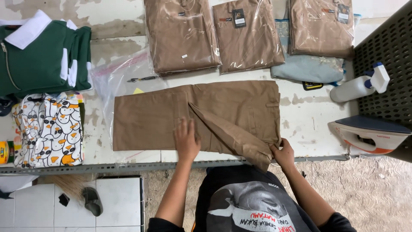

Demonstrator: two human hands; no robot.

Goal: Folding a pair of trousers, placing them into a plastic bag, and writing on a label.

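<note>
The brown trousers (197, 116) are lying flat across the white bench (300, 124), legs running toward the person's left, waistband toward the right. The left hand (186, 141) is pressing down on the cloth near the middle of the near edge, fingers spread and flat, pinching nothing. The right hand (283, 153) is closing its grip on the near waistband corner, thumb and fingers pinching the cloth where it is overhanging the bench edge. A diagonal fold is running from the crotch area down to that pinched corner.

In my judgement, the fold is being carried out well only if the flat hand is anchoring the layer beneath while the pinched corner is drawn taut and kept aligned with the seam, so no crease is trapped.

Relative to the grips, the trousers are extending away from both hands. Bagged brown garments (249, 34) are lying beyond, an iron (369, 135) and spray bottle (358, 86) to the right, and a green shirt (43, 56) at far left.
</note>
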